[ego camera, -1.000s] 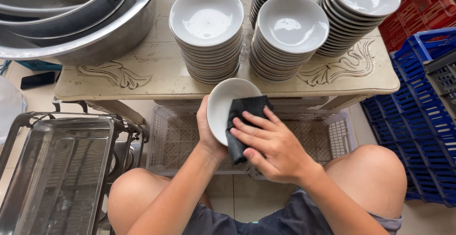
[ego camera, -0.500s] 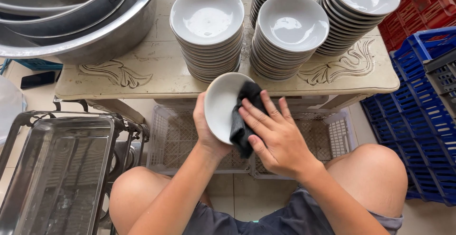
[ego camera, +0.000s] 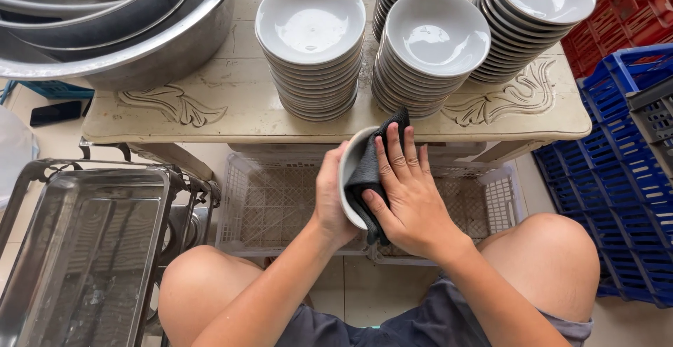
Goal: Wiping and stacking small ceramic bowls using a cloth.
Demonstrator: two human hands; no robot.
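Note:
My left hand (ego camera: 331, 200) grips a white bowl (ego camera: 348, 168) by its back, tilted on edge so its inside faces right. My right hand (ego camera: 410, 196) presses a black cloth (ego camera: 368, 175) flat into the bowl, fingers spread over it. Both hands hover in front of the table edge, above the pale plastic crates. Most of the bowl is hidden behind the cloth and my hands.
Several tall stacks of white bowls (ego camera: 310, 45) stand on a worn cream table (ego camera: 210, 109). Nested steel basins (ego camera: 105, 24) fill its left end. Pale crates (ego camera: 273, 207) sit under it, a steel tray rack (ego camera: 77, 249) at left, blue crates (ego camera: 624, 179) and red crates (ego camera: 624, 10) at right.
The bowl has turned from facing up to standing on edge, and my right hand with the cloth has shifted up and over its inside.

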